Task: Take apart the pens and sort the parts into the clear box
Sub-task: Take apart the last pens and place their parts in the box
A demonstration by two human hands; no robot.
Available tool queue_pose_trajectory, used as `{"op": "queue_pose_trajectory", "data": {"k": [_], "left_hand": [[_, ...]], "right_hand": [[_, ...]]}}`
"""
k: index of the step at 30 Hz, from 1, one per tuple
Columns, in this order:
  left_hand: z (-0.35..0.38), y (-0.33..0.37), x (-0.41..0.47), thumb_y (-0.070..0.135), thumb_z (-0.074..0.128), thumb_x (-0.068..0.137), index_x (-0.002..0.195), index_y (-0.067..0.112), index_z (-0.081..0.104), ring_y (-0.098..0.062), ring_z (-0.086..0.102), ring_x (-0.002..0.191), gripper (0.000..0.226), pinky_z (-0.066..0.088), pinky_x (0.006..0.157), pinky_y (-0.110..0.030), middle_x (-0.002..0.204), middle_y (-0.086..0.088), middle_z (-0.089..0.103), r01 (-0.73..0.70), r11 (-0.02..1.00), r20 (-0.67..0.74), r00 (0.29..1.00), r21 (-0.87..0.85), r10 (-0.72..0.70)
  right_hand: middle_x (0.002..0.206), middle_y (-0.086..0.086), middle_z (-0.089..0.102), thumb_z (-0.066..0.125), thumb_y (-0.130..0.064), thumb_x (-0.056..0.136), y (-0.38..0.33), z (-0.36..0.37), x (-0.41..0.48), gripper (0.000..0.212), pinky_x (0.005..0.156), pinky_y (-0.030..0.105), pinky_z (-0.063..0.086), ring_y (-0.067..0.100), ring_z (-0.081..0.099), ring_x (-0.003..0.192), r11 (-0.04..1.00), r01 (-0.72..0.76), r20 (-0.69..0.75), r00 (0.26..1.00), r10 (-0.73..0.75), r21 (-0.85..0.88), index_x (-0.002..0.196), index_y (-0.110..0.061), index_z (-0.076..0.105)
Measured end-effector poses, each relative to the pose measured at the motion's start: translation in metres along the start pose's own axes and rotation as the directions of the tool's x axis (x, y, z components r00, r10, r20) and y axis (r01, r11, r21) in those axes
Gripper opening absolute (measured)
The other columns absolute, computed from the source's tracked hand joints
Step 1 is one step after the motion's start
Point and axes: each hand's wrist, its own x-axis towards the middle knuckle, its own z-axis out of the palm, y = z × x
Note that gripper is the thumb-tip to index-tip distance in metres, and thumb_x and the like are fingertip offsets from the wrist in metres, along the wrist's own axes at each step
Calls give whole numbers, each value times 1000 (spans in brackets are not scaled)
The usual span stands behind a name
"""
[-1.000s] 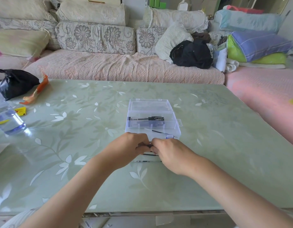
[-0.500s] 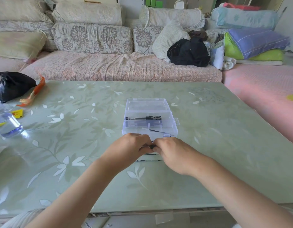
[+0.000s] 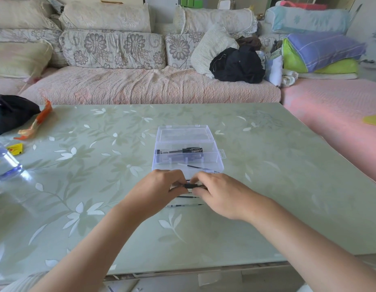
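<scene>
1. Both hands meet just in front of the box (image 3: 188, 163), low over the table (image 3: 267, 186); the left hand (image 3: 156, 191) and right hand (image 3: 221, 196) each pinch one end of a dark pen (image 3: 192, 185), fingers curled tight around it (an opposed grip that suits twisting or pulling the barrel apart, I judge).
2. The pen lies level between the fingertips, so either half can come away cleanly; which part is loosening cannot be told.
3. Two thin refills (image 3: 186, 201) lie on the table under the hands, probably parked there to keep the fingers free.
4. The box stands open, lid laid back; a whole pen (image 3: 179, 151) rests in the far compartment and a slim part (image 3: 195, 166) in the nearer one, close enough for a short drop once the pen separates.
</scene>
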Motion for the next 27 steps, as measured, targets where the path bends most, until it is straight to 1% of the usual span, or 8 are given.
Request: {"op": "queue_pose_trajectory", "data": {"k": [4,8,11,14,17,21,24,27], "left_hand": [[-4,-8,0,34,68,88,87,31,64,15,50,66,5,28,50,-11,67,21,54,100,995,46,994,26,-101],[-7,-12,0,34,69,88,88,31,64,17,49,63,5,30,48,-9,66,20,52,142,990,79,987,18,-143],[-5,-13,0,35,68,88,88,36,63,7,53,63,5,33,54,-14,72,20,56,147,989,97,984,22,-149],[-3,-14,0,35,67,88,90,38,63,0,56,67,6,41,60,-20,76,21,58,158,987,117,980,28,-160],[-3,-15,-1,33,67,88,90,39,63,0,55,66,8,40,60,-20,74,21,58,153,988,123,980,17,-154],[-4,-16,0,34,67,88,89,40,63,-2,56,67,8,40,59,-19,73,22,58,147,989,112,983,19,-148],[-4,-15,0,35,68,87,88,39,64,-5,60,72,6,49,65,-26,75,23,61,146,989,103,984,10,-146],[-5,-12,0,34,70,85,88,37,67,-7,63,76,4,53,70,-30,79,22,65,126,992,92,988,-7,-125]], "right_hand": [[120,-6,46,32,-15,98,22,-4,1,26,88,31,42,17,52,103,997,-75,17,997,75,-28,115,-23,50],[115,-10,43,38,-7,98,40,-2,2,33,87,28,44,13,55,101,992,-107,13,994,108,-66,119,-26,55],[104,-14,54,50,-11,95,43,1,2,36,78,21,39,-4,48,82,995,-92,-1,996,93,-42,125,-31,55],[100,-16,60,60,-15,90,47,2,3,42,76,23,43,-8,46,72,995,-92,-17,996,92,-32,127,-36,55],[99,-19,60,63,-16,89,47,2,4,43,79,25,46,-5,48,74,996,-92,-17,996,92,-2,126,-38,57],[105,-20,56,65,-23,87,44,-1,5,43,84,23,42,-1,44,85,997,-59,-23,998,57,-54,126,-38,55],[103,-21,55,60,-36,91,32,-1,7,33,84,24,42,3,44,88,998,1,-67,998,-5,-66,124,-36,58],[102,-20,54,52,-40,97,19,4,10,29,81,26,40,6,46,92,995,50,-72,996,-57,-90,123,-33,61]]}}
